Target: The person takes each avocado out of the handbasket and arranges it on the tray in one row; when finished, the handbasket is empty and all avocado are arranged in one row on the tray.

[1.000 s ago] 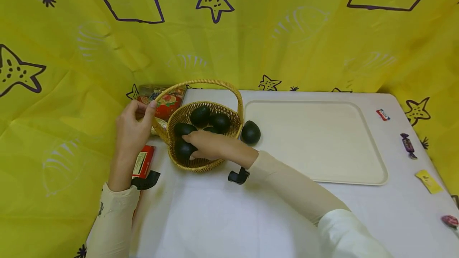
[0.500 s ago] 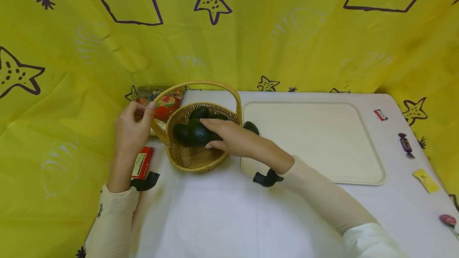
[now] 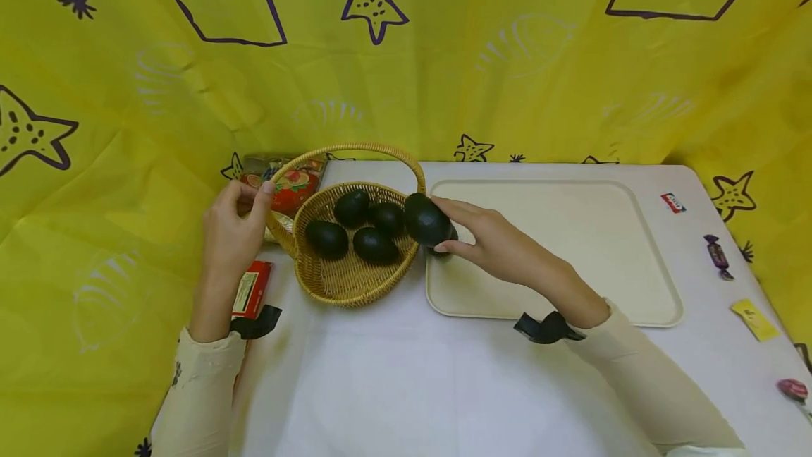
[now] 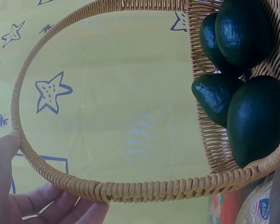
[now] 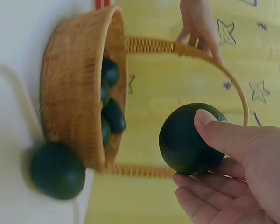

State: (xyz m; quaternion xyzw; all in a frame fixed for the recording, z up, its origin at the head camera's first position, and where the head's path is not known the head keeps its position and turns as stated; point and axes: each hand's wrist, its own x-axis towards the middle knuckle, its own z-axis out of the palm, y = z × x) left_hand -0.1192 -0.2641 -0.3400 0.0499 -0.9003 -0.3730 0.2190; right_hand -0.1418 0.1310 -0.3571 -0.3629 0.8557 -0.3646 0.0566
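Observation:
My right hand [image 3: 501,242] grips a dark green avocado [image 3: 426,218], thumb on one side and fingers on the other. It is raised over the right rim of the wicker basket [image 3: 345,291]. Several more avocados [image 3: 376,246] lie inside the basket. Beside the basket's wall, at the tray's left edge, sits one loose avocado [image 5: 57,171], mostly hidden behind the held one in the head view. My left hand [image 3: 233,231] pinches the left side of the basket's tall handle [image 4: 144,190] between thumb and fingers.
A cream tray [image 3: 558,252] lies right of the basket. Behind and left are a red fruit-printed package [image 3: 294,189] and a red box [image 3: 252,291]. Along the right edge lie a purple-wrapped candy [image 3: 717,257], a yellow packet [image 3: 755,319] and a lollipop [image 3: 793,390].
My right hand has gripped an avocado from the basket's front left, lifted it and carried it right to the rim. The left hand has stayed on the handle.

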